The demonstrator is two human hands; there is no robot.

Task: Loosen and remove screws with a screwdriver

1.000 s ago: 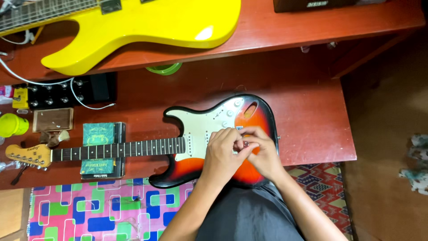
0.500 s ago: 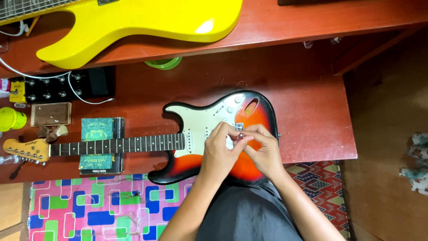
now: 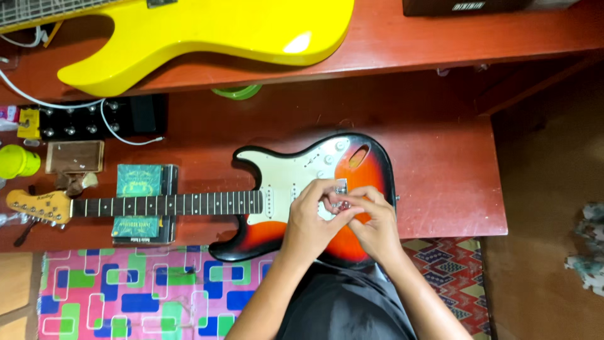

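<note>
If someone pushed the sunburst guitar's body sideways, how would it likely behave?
The sunburst guitar looks rigid and probably fairly heavy. Its neck rests on a green box, so it would likely pivot there. The glossy body may slide on the red table.

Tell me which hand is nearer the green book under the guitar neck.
Left. The left hand rests on the sunburst electric guitar's body, on the side toward the green book; the right hand lies beyond it, farther from the book.
</note>
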